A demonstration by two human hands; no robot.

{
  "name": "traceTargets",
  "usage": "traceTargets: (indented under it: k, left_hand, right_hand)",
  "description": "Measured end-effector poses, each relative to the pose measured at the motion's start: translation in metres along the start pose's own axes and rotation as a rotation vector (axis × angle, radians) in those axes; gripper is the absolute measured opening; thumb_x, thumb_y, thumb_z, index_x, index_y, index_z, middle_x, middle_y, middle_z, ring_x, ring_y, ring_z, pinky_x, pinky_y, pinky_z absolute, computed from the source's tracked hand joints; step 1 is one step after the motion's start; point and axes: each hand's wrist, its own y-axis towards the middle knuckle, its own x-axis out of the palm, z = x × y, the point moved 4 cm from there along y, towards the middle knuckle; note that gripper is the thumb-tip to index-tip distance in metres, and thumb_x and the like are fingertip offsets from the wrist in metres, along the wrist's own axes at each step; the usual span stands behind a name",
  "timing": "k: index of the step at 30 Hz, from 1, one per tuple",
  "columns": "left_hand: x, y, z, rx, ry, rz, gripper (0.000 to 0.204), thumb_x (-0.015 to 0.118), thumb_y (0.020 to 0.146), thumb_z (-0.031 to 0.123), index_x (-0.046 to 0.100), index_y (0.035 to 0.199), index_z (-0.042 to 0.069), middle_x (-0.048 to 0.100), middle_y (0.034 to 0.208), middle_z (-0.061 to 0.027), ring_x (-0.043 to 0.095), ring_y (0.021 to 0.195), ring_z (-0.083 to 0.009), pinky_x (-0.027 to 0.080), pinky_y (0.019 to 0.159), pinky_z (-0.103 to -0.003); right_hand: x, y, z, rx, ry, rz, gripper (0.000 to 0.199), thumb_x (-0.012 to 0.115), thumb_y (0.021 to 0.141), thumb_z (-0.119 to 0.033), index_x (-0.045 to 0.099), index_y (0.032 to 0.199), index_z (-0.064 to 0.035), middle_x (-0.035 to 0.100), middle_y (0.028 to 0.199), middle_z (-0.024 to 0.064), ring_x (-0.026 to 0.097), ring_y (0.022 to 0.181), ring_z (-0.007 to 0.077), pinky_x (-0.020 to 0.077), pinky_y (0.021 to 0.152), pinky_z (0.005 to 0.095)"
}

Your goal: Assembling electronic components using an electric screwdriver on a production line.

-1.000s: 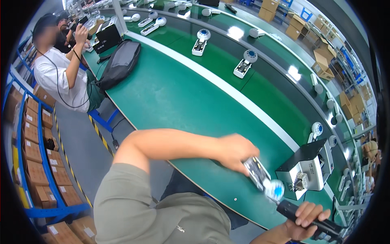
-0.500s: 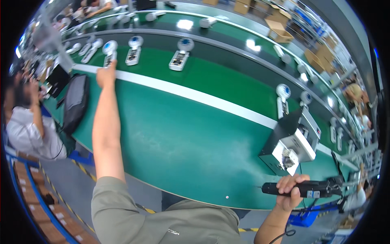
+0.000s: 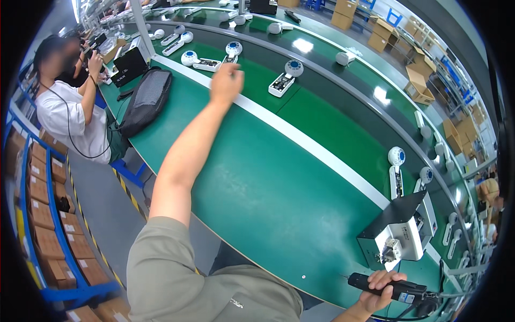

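Note:
My left hand [image 3: 226, 83] is stretched far out over the green table [image 3: 279, 198], fingers loosely bent and nothing in it. It hovers at the white stripe, just short of two white handheld devices with round blue heads [image 3: 199, 62] [image 3: 232, 51] that lie on the belt. Low at the right, my right hand [image 3: 382, 285] grips a black electric screwdriver [image 3: 397, 291] by its body, with the cable trailing off right. It sits at the table's front edge, just below a black-and-white screw feeder box [image 3: 405, 233].
More white devices lie along the belt [image 3: 284, 78] [image 3: 396, 169]. A black mesh bag [image 3: 146, 99] and a laptop [image 3: 129, 64] sit at the table's left end, beside a seated person in white [image 3: 70, 112]. Cardboard boxes fill blue racks [image 3: 37, 214] on the left.
A second ago my left hand held a white device at the table's front. It then reached to the far belt and is now empty. The right hand kept the screwdriver.

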Motion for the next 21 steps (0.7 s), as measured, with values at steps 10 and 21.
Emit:
traceTargets:
  k: [10, 21]
  left_hand:
    - [0.121, -0.159, 0.319, 1.121, -0.127, -0.376, 0.031, 0.054, 0.082, 0.019, 0.056, 0.113, 0.015, 0.052, 0.125, -0.0051, 0.053, 0.107, -0.0223, 0.041, 0.088, -0.039]
    - [0.178, -0.171, 0.353, 1.261, 0.049, -0.491, 0.026, 0.054, 0.085, 0.020, 0.059, 0.110, 0.022, 0.058, 0.107, -0.0048, 0.055, 0.100, -0.0216, 0.037, 0.095, -0.041]
  right_hand:
    - [-0.018, -0.015, -0.025, -0.066, 0.111, -0.175, 0.030, 0.061, 0.089, -0.022, 0.050, 0.113, -0.0082, 0.054, 0.073, 0.0041, 0.052, 0.062, 0.0155, 0.0429, 0.065, 0.0298]
    - [-0.049, -0.039, -0.049, -0.090, -0.035, 0.129, 0.034, 0.066, 0.085, -0.025, 0.047, 0.107, -0.0076, 0.052, 0.066, 0.0021, 0.049, 0.053, 0.0125, 0.0425, 0.055, 0.0253]
